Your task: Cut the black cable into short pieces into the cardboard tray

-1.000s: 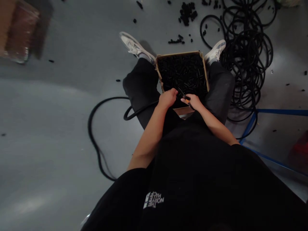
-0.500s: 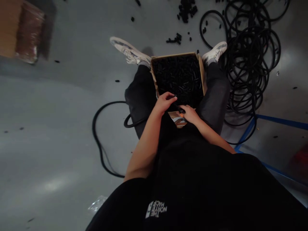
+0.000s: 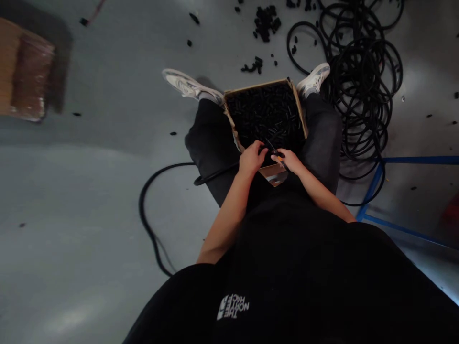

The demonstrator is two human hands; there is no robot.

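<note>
Shifted since the earlier frame: the right hand point(image 3: 291, 161) and its tool point(image 3: 280, 158), which had come forward toward the box, the slim dark end now reaching over the contents. Counted: one tool, slim and dark with an orange part; one black hose point(image 3: 142, 205), held at the lap, crossing the left thigh and looping on the floor; one open cardboard box point(image 3: 258, 86) between the legs, filled with short black pieces point(image 3: 267, 110) too many to count; one near flap point(image 3: 272, 173); two pale shoes point(image 3: 186, 85), one on each side of the box; one large tangle of black coils point(image 3: 369, 91), loops not countable. Left hand point(image 3: 250, 160): fingers curled closed around the hose, over the near edge of the box; the hose's tip could not be made out. Right hand: closed around the tool, just beside the left; whether the tool touched the hose was too small to tell. Surface: grey floor point(image 3: 89, 200), bearing one dense cluster of black bits point(image 3: 265, 24), a smaller group point(image 3: 256, 65) and scattered strays. Room: one carton point(image 3: 7, 67) with a brown, shiny-wrapped item point(image 3: 32, 79) at far left; blue strips point(image 3: 423, 160) and a blurred red object point(image 3: 452, 212) at right.
</note>
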